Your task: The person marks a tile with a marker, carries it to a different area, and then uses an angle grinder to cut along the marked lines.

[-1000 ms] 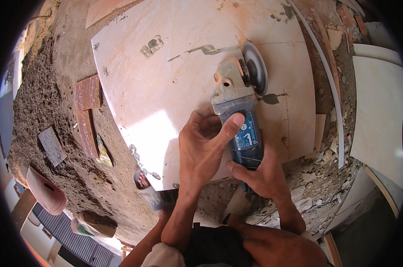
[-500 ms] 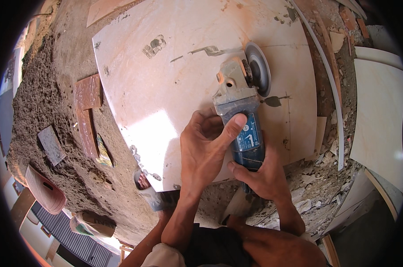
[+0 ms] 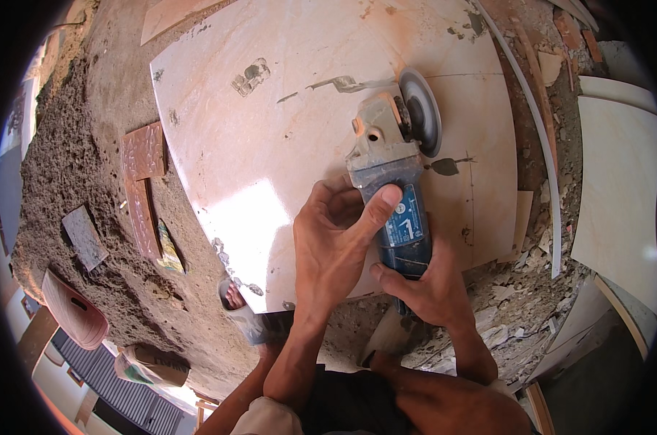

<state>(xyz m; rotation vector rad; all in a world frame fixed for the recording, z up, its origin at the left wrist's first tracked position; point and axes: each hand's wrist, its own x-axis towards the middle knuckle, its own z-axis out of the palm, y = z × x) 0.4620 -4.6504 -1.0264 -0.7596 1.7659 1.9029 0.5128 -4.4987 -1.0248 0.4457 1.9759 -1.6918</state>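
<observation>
Both my hands hold a blue angle grinder (image 3: 401, 232) above a large cream tile (image 3: 227, 138). My left hand (image 3: 332, 243) grips the middle of its body, with the thumb lying on top and the other fingers partly hidden underneath. Around the rear end of the tool my right hand (image 3: 433, 283) is closed. The grinder's grey metal head points away from me, and its round disc (image 3: 421, 112) stands on edge at the right side. Whether the disc touches the tile I cannot tell. Dark smudges and a thin drawn line mark the tile's surface.
Brown tile strips (image 3: 143, 152) and a grey tile piece (image 3: 85, 235) lie on sandy ground at left, near a pink slipper-shaped object (image 3: 75, 308). A thin pale strip (image 3: 538, 116) curves along the right. Beyond it lean other cream tiles (image 3: 622, 188) beside rubble (image 3: 509, 312).
</observation>
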